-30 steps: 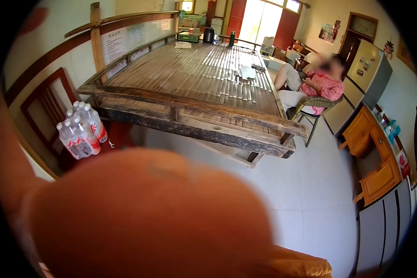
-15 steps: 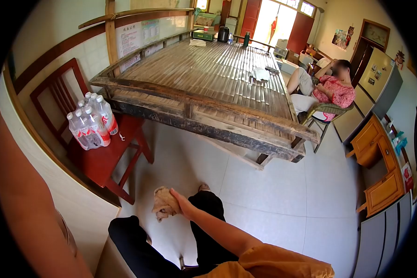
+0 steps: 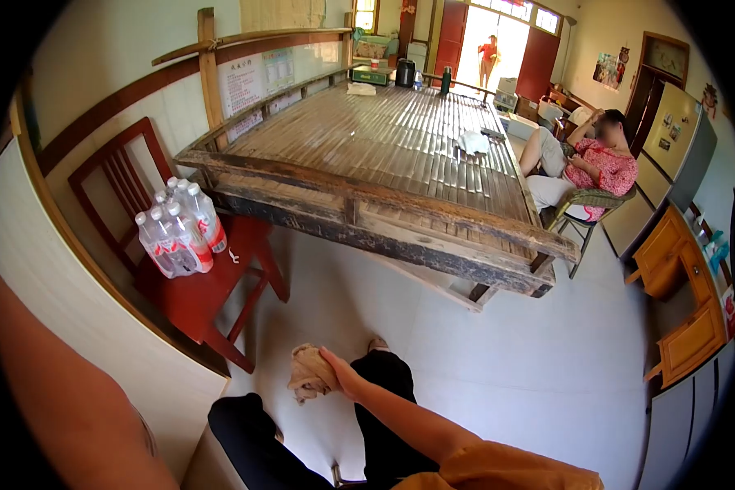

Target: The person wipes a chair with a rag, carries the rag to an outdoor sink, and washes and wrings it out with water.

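Clasping a crumpled beige cloth (image 3: 311, 374), the right hand (image 3: 343, 374) is closed on its edge above the pale tiled floor (image 3: 482, 367), between the red chair (image 3: 196, 302) and the dark-trousered right leg (image 3: 384, 392). The cloth is bunched into a soft, uneven lump with darker patches low down. The left arm (image 3: 73, 384) fills the left edge; its hand is out of sight, so I cannot tell how it stands.

On the glossy red chair sits a tight pack of clear plastic bottles (image 3: 180, 233), white-capped, with red-and-white labels; what they hold is unclear.

The bamboo bed (image 3: 335, 131) has long, shiny slats inside a worn, rough wooden frame. Toward its far end stand a flat green box (image 3: 371, 75), a rounded black kettle (image 3: 405, 73), a small clear bottle (image 3: 417, 80) and a slim dark flask (image 3: 446, 80), contents hidden. A crumpled white piece (image 3: 471, 142) lies near the right edge.

Farther right are a smooth-doored fridge (image 3: 649, 171) and a varnished wooden counter (image 3: 694, 269) with drawers.
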`<state>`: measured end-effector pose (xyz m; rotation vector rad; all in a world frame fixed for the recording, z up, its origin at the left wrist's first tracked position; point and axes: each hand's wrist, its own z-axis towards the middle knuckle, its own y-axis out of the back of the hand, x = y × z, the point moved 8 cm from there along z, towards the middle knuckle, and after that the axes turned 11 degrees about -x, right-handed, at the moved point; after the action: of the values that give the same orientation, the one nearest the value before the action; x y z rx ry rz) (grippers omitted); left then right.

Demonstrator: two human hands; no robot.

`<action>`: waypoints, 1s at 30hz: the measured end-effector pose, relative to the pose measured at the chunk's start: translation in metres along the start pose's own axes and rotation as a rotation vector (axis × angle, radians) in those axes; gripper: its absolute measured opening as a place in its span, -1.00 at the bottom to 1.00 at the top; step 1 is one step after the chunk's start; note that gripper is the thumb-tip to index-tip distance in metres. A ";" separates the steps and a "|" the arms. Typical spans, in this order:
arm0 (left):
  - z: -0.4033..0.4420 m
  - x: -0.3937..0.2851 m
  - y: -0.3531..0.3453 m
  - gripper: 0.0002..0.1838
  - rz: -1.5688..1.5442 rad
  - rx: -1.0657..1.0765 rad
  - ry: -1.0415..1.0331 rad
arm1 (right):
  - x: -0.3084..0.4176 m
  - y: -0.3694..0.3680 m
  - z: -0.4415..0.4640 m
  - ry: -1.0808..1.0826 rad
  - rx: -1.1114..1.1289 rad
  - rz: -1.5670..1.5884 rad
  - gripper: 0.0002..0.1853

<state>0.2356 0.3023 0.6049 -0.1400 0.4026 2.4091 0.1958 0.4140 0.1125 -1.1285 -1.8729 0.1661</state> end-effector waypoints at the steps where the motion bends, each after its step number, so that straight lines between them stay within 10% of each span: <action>1: -0.001 0.002 0.001 -0.42 -0.013 -0.007 0.009 | 0.000 0.000 -0.002 -0.015 -0.014 -0.011 -0.43; 30: -0.019 0.010 0.002 -0.60 -0.083 -0.155 0.071 | 0.003 0.001 -0.006 -0.030 0.013 0.003 -0.44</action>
<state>0.2265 0.3015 0.5854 -0.3064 0.2376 2.3572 0.2009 0.4147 0.1173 -1.1257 -1.8942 0.1981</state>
